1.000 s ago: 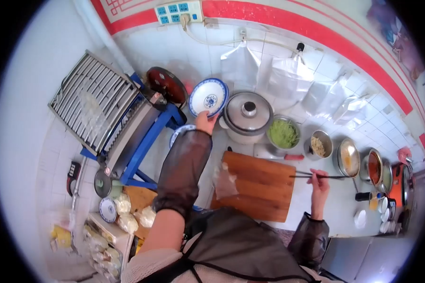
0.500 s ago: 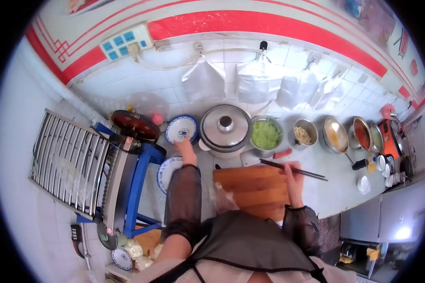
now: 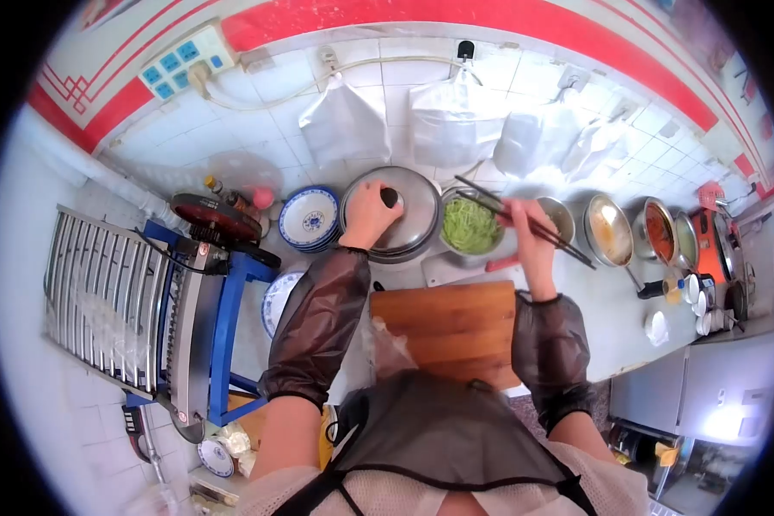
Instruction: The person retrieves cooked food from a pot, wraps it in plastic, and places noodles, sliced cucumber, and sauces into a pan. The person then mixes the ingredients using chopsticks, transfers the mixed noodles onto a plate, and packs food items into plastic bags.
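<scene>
My left hand (image 3: 371,215) is closed round the dark knob of the metal lid (image 3: 417,206), which sits on the pot. To its left stands a stack of blue-rimmed plates (image 3: 309,217). Dark chopsticks (image 3: 563,245) are held in my right hand (image 3: 533,245), with their tips over the bowl of shredded green vegetable (image 3: 470,225). Behind my right hand is a metal bowl (image 3: 560,218), partly hidden. A wooden cutting board (image 3: 447,331) lies below both hands, and a cleaver with a red handle (image 3: 501,263) rests just beyond it.
A roller machine on a blue frame (image 3: 229,335) stands at the left. Another blue-rimmed plate (image 3: 277,303) lies beside my left sleeve. Metal bowls (image 3: 609,229) line the right side, near small white cups (image 3: 656,327). Plastic bags (image 3: 456,125) hang on the tiled wall.
My left hand has left the plate, now on the stack, and moved right onto the lid's knob. My right hand has brought the chopsticks up to the green vegetable bowl.
</scene>
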A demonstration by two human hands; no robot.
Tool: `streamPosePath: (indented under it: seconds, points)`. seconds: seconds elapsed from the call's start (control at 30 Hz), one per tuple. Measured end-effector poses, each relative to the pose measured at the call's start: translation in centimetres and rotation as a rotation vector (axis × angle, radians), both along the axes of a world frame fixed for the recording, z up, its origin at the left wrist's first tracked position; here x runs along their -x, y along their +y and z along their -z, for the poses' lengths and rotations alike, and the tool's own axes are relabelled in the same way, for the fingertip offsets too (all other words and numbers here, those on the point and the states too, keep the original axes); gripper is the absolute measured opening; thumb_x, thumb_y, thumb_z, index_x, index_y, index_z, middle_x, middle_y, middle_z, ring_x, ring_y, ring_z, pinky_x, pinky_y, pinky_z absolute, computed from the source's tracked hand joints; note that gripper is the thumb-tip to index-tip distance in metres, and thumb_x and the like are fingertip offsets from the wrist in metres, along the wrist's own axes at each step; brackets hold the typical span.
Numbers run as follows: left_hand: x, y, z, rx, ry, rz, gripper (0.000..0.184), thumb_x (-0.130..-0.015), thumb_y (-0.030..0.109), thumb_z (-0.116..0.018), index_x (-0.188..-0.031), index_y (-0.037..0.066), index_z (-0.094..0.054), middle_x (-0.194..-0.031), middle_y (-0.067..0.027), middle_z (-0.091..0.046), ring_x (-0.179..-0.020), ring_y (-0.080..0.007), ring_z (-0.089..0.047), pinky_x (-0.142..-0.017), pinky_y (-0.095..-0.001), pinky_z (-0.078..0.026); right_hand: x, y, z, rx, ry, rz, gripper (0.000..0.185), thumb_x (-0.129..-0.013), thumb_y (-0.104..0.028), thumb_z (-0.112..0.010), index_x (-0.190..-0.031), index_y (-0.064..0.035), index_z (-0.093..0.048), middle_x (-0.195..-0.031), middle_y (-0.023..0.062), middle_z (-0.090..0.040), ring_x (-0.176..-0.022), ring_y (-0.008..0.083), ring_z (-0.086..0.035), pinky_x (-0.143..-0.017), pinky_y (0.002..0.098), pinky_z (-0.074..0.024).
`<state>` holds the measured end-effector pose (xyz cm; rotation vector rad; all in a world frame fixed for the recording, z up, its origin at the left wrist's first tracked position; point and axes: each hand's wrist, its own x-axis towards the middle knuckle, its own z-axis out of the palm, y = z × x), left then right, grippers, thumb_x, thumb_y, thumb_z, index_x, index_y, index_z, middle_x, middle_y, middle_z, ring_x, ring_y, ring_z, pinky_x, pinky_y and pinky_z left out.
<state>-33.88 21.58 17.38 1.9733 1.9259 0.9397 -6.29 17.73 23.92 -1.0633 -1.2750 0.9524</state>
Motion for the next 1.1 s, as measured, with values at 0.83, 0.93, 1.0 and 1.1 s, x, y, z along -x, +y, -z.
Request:
streamPosePath:
  seconds: [0.83,0.93,1.0,1.1]
  points:
    - [-9.2,-20.3,14.7,0.435,-0.120,0.188,0.049,-0.069,0.022,-0.070,-0.108,0.004,-0.047,-0.106,-0.0192,-0.047,-0.094,-0.0389,-0.054,-0.077,-0.0457,-0.047,8.1,3.8,9.3,0.248,0.244,0.017,0.026,-0.091,-0.019,-0.058,-0.087,0.0064,-0.063,-0.075,0.0102,-0.063,-0.057,0.0147,-0.062,-0.052,0.0250,-0.0491]
    - [-8.5,-20.0,13.3,0.370,-0.139,0.203,0.047,-0.071,0.020,-0.070,-0.110,0.004,-0.049,-0.105,-0.0194,-0.047,-0.096,-0.0379,-0.053,-0.079,-0.0450,-0.046,8.8,3.5,9.1,0.254,0.297,-0.029,0.028,-0.091,-0.020,-0.058,-0.088,0.0074,-0.063,-0.075,0.0119,-0.063,-0.058,0.0164,-0.063,-0.053,0.0255,-0.0508]
    - [-7.3,-19.2,9.0,0.209,-0.145,0.131,0.038,-0.072,0.017,-0.069,-0.105,0.005,-0.054,-0.101,-0.0170,-0.049,-0.096,-0.0357,-0.053,-0.079,-0.0433,-0.046,9.7,3.4,8.4,0.273,0.348,-0.087,0.028,-0.091,-0.020,-0.058,-0.089,0.0072,-0.063,-0.076,0.0116,-0.063,-0.059,0.0169,-0.063,-0.055,0.0255,-0.0517]
    - [-3.9,-15.9,3.4,0.011,-0.161,-0.038,0.024,-0.073,0.016,-0.070,-0.091,0.005,-0.059,-0.096,-0.0126,-0.052,-0.093,-0.0327,-0.054,-0.078,-0.0414,-0.045,11.1,3.4,7.5,0.269,0.310,-0.117,0.029,-0.091,-0.021,-0.058,-0.089,0.0076,-0.062,-0.077,0.0113,-0.063,-0.061,0.0169,-0.064,-0.056,0.0253,-0.0521]
